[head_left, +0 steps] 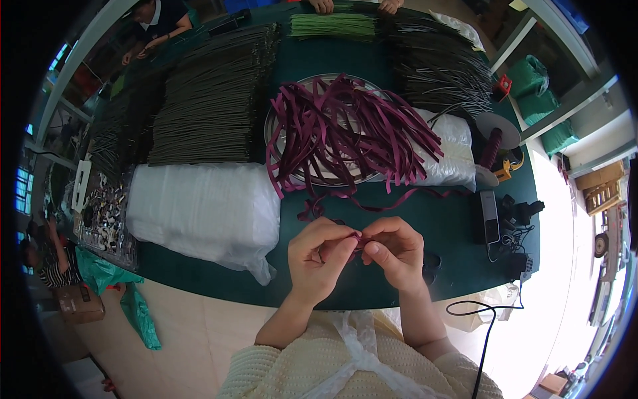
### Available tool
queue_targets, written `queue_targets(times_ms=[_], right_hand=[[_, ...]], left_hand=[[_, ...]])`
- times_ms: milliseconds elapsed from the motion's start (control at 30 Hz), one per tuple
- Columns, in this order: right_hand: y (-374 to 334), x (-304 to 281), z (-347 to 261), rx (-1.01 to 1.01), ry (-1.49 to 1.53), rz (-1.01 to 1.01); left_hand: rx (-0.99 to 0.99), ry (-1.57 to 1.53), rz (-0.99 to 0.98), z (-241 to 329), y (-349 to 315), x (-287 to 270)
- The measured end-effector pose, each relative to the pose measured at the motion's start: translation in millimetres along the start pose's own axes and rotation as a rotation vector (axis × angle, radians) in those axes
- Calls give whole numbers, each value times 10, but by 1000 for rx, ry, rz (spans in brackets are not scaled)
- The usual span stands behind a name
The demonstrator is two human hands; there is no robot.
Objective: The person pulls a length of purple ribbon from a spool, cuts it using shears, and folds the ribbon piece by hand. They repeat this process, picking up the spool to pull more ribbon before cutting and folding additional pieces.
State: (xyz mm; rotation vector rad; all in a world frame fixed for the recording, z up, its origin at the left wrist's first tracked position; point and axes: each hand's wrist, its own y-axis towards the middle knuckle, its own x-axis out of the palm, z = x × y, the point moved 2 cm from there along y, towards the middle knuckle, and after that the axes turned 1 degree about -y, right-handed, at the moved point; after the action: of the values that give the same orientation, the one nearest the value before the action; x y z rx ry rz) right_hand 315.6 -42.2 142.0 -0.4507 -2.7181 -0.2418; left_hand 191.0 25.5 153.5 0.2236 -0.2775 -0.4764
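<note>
1. The left hand [318, 259] holds a small piece of purple ribbon [359, 243] in a narrow pinch, its thumb and forefinger close together.
2. The right hand [395, 256] meets it from the other side, fingers curled and fingertips at the same piece; its grip is narrow too, though the fingers partly hide the ribbon.
3. That piece is just above the near edge of the green table [458, 263], in front of the person's chest.
4. Beyond the hands, a heap of purple strips [349, 123] spreads over a round tray [269, 136], many ends hanging past its rim.
5. A loose strand [392, 207] curls across the table between the tray and the hands.
6. Left of the hands lies a bulky bundle in white plastic [206, 206], with long dark rods [206, 100] stacked behind it.
7. At the right, a spool [493, 151] of purple ribbon stands near a yellow tape dispenser [507, 171]; a small grey box [490, 217] sits nearer the person.
8. At the far edge, a co-worker's hands [323, 6] are at a bunch of green rods [332, 26].
9. At the upper left, another person [163, 20] leans at the table.
</note>
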Motion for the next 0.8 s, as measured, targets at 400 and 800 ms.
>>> queue_targets(times_ms=[400,800], right_hand=[[31,-65,-24,-226,-275,-55],[36,-39,-22,-189,-212,-25]], left_hand=[[30,63,-29,-65,-4,-2],[15,64,-18,-58,-1,-28]])
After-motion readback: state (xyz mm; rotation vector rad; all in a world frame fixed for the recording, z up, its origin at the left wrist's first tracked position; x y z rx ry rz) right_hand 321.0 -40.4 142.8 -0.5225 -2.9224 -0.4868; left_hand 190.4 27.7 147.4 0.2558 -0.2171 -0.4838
